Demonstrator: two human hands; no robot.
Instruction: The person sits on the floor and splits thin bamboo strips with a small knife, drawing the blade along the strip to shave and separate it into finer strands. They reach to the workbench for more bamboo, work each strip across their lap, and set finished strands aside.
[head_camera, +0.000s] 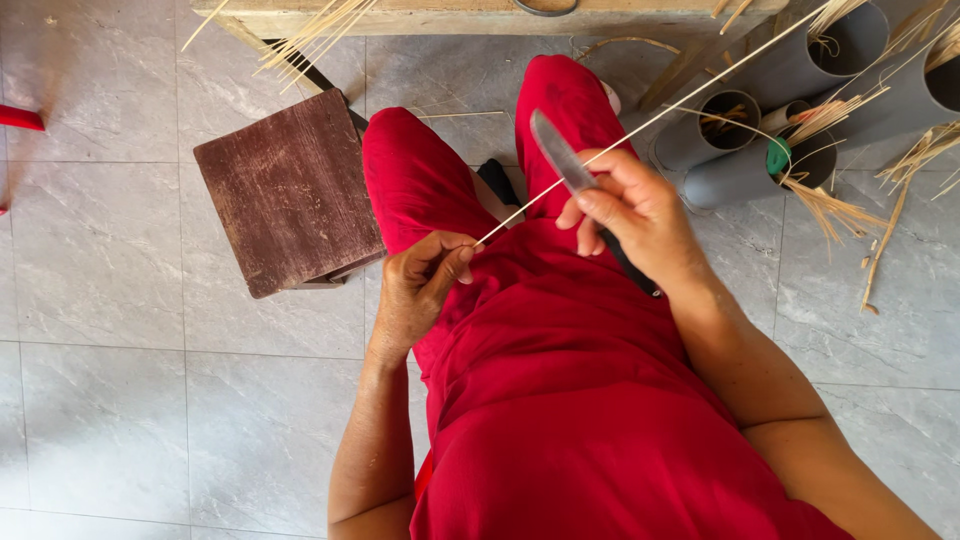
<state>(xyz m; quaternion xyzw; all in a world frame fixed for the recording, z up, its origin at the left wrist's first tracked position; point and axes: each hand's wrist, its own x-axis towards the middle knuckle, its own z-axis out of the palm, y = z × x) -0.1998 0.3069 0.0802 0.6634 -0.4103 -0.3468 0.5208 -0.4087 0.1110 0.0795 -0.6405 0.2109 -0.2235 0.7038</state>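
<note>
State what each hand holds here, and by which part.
The left hand pinches the near end of a long thin pale bamboo strip. The right hand grips a grey-bladed knife by its dark handle, blade against the strip.

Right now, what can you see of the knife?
The knife has a narrow grey blade, metal by its look, tapering to a point aimed up and left, and a dark handle whose end juts below the right hand. That hand grips the handle with fingers near the blade's base. The blade lies tilted over the red-clad lap, against a thin pale strip; the left hand pinches the strip's near end.
</note>
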